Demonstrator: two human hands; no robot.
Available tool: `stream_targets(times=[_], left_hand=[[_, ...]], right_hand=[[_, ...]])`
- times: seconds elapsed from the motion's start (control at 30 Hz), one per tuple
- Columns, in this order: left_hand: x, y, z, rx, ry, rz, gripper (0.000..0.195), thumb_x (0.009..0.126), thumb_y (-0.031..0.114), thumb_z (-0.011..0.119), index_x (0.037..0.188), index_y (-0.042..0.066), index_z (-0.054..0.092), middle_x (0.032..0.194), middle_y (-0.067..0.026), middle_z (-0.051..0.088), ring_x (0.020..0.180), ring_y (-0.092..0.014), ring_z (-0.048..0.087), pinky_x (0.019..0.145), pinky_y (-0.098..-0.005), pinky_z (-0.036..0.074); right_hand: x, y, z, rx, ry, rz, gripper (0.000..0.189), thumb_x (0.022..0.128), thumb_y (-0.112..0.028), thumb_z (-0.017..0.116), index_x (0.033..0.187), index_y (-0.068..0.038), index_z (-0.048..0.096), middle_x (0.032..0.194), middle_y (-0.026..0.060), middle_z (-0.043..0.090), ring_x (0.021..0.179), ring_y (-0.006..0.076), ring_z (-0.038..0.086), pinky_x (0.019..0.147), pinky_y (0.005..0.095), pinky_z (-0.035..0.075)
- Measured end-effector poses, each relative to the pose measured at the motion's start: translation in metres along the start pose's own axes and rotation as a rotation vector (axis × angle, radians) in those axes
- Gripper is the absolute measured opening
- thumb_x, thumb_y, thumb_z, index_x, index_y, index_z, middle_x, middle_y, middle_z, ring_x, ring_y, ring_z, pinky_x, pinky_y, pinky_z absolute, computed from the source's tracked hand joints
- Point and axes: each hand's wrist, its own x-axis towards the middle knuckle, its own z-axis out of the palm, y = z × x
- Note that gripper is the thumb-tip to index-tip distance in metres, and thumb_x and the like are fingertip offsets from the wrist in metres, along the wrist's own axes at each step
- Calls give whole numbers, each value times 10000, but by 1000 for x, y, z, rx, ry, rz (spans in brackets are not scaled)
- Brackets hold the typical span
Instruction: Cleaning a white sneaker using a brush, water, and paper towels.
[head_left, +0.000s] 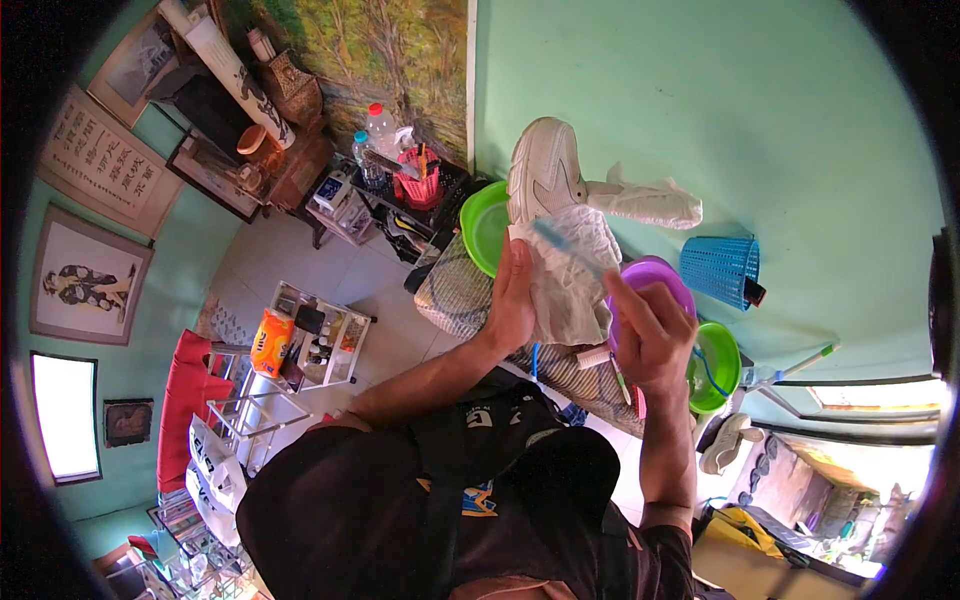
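Note:
My left hand (514, 296) grips the left side of a thing covered in crumpled white tissue or thin cloth (574, 281). The thumb lies along its edge; the other fingers are mostly hidden. My right hand (654, 330) holds a thin blue tool (555, 236), perhaps a brush, blurred and reaching across the white wrapping. Just behind stands a cream sneaker (546, 161), toe up. A white-wrapped piece (656, 204) sticks out to its right. A scrubbing brush (594, 357) lies beneath the wrapped thing, near my right hand.
Around the patterned cloth (450, 300) stand a green basin (484, 229), a purple basin (667, 277) and another green basin (724, 360). A blue perforated basket (716, 270) is by the wall. Another shoe (724, 442) lies at right. A trolley (349, 337) stands at left.

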Motion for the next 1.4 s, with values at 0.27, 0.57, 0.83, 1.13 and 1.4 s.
stream_targets(times=[0.27, 0.57, 0.83, 1.13, 1.4], left_hand=[[-2, 22, -14, -47, -27, -61, 505, 1090, 360, 246, 1476, 34, 265, 1371, -136, 482, 1239, -229, 531, 1076, -374, 433], [3, 29, -34, 58, 52, -71, 699, 1027, 591, 273, 1472, 54, 320, 1349, -148, 543, 1195, -272, 588, 1012, -427, 494], [5, 56, -12, -93, 95, -239, 674, 1022, 598, 293, 1455, 86, 355, 1303, -138, 569, 1147, -274, 614, 980, -435, 518], [14, 55, -10, -125, 133, -295, 666, 1025, 595, 289, 1442, 84, 376, 1296, -142, 577, 1138, -291, 621, 976, -448, 522], [17, 40, -10, -94, 93, -285, 715, 990, 654, 318, 1417, 89, 414, 1295, -131, 589, 1157, -284, 615, 983, -447, 517]], right_hand=[[13, -22, 5, -47, -38, -1, 444, 721, 31, 673, 1138, -108, 734, 700, 39, 582, 577, 180, 587, 521, 315, 490], [12, -31, 15, -49, 88, 151, 433, 755, 30, 647, 1159, -107, 724, 718, 55, 601, 587, 188, 597, 532, 337, 498], [14, -27, -3, -68, -160, -21, 490, 668, -56, 652, 1141, -156, 731, 699, 21, 552, 576, 191, 587, 507, 342, 478], [22, -33, -16, -111, -249, -60, 461, 677, -107, 678, 1127, -190, 733, 690, 15, 533, 566, 193, 577, 503, 346, 486], [24, -31, -30, -248, -290, -42, 465, 680, -119, 701, 1135, -215, 727, 739, 7, 563, 589, 191, 602, 529, 344, 515]])
